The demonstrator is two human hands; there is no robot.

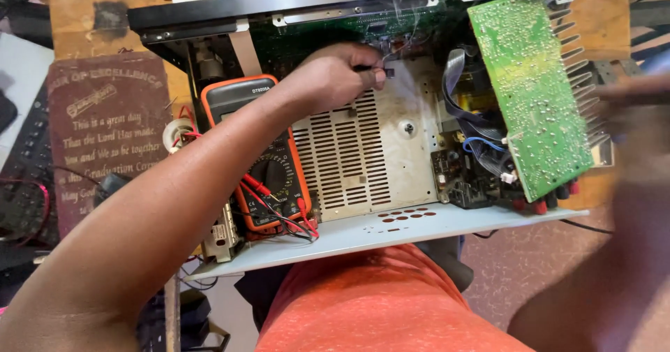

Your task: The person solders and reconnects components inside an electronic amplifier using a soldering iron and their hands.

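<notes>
A dark red plaque [105,125] with pale lettering lay at the far left of the wooden bench [70,6], beside a black keyboard [24,163]. Just right of it, an orange-cased multimeter [262,153] rested inside an opened metal chassis [391,230], its red and black leads [279,212] coiled over its dial.

The person's left arm stretched across the meter toward the back of the case. The left hand [335,76] was curled, its thumb and fingers pinched on a small dark tool [373,68] whose tip sat at a cluster of thin wires [398,45] against the dark green board [328,34] along the rear wall. The exact kind of tool could not be told. A thin wisp of smoke [405,13] rose above that spot.

Below the hand lay a slotted grey plate [356,156] with a screw [409,126] near its middle. Further right, grey ribbon cables [464,114] and blue wires [481,144] ran under a bright green circuit board [534,93], tilted up with its solder side showing, red and black terminals [548,202] along its lower edge and metal fins [583,79] behind it.

At the far right, the right hand [638,97] was a blur near the fins; whether it was spread or gripping could not be told. An orange garment [370,303] filled the foreground below the chassis.
</notes>
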